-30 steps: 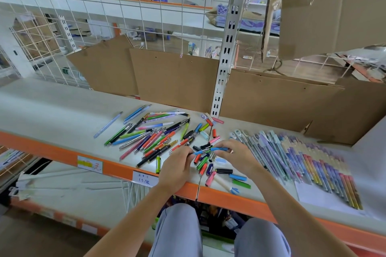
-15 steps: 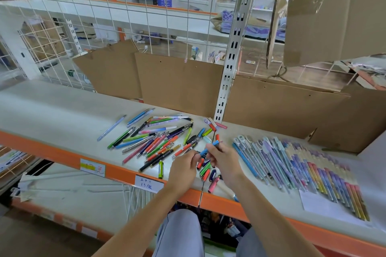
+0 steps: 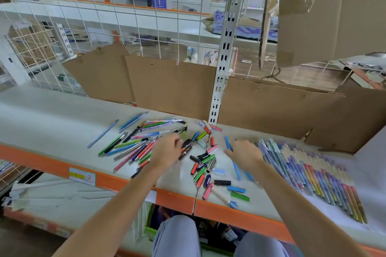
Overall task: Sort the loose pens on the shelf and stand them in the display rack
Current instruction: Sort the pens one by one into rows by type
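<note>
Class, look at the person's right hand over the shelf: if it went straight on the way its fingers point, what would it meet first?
The right hand points up and left, holding a blue pen. Straight on, it would probably first meet the small red cap; depth is uncertain.

Brown cardboard sheets [image 3: 171,85] lean along the shelf's back at mid-frame. A white wire grid [image 3: 125,16] fills the upper left; a slotted post [image 3: 226,48] rises at centre.
</note>
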